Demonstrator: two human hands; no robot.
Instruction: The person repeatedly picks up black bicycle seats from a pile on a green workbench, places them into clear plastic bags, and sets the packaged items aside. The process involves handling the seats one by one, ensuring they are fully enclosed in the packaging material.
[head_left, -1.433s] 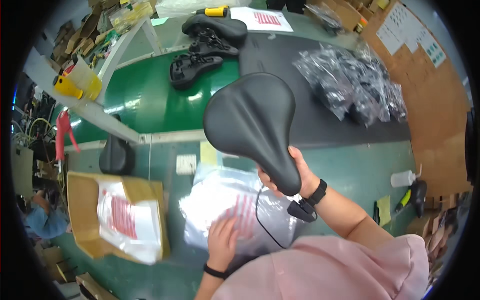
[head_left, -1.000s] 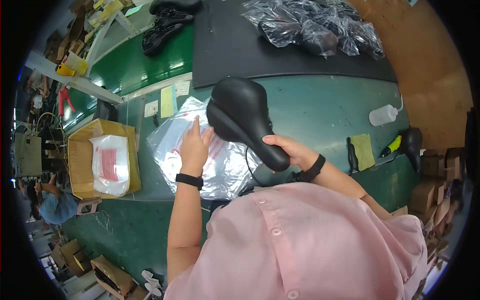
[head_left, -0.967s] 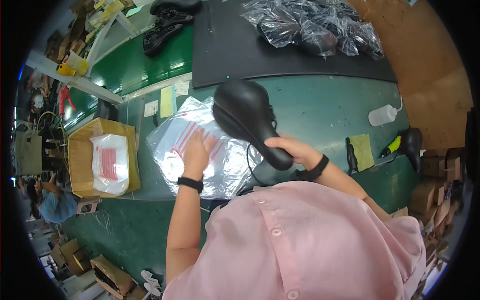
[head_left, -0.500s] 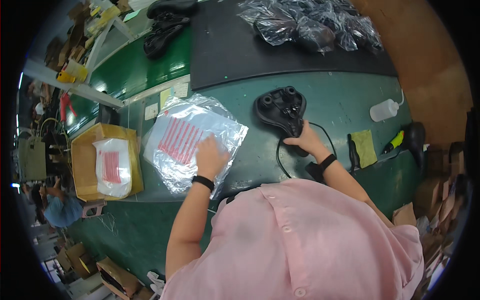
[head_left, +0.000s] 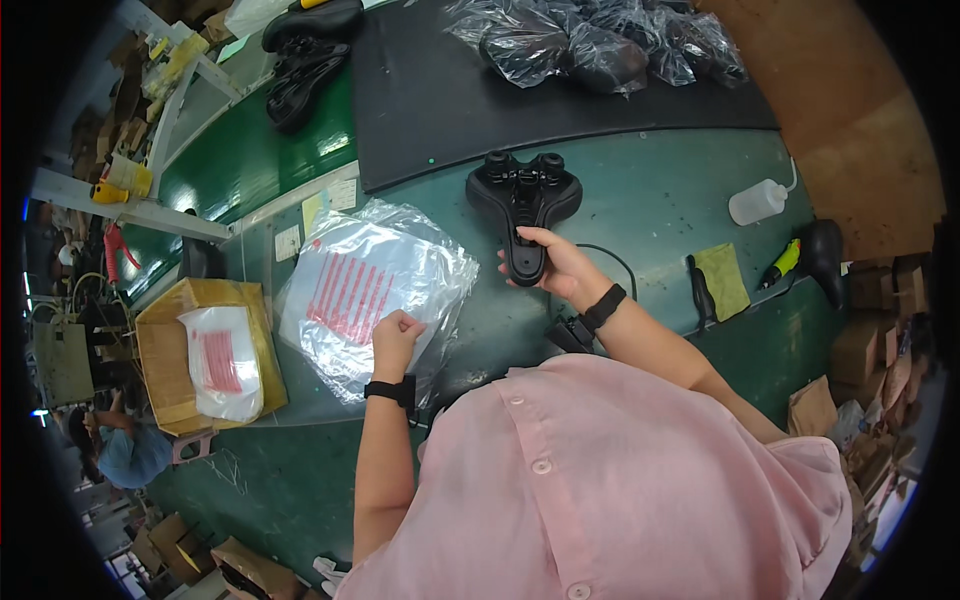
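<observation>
My right hand (head_left: 562,265) grips a black bicycle saddle (head_left: 523,195) by its narrow nose. The saddle's underside faces up, with its wide end pointing away from me. Over a stack of clear plastic bags (head_left: 350,290) printed with red lines, my left hand (head_left: 396,338) is closed with thumb and fingertips pinched together. Whether a bag's film is caught in that pinch is too small to tell.
Left of the bags stands a yellowish box (head_left: 165,350) holding more printed bags. Plastic-wrapped saddles (head_left: 600,55) lie on a black mat (head_left: 430,110) at the back. A white squeeze bottle (head_left: 758,202), a yellow-green cloth (head_left: 722,280) and another saddle (head_left: 822,260) are at the right.
The saddle has turned so its nose points toward me and has shifted left with my right hand. My left hand has gone from lying spread on the bags to a pinch.
</observation>
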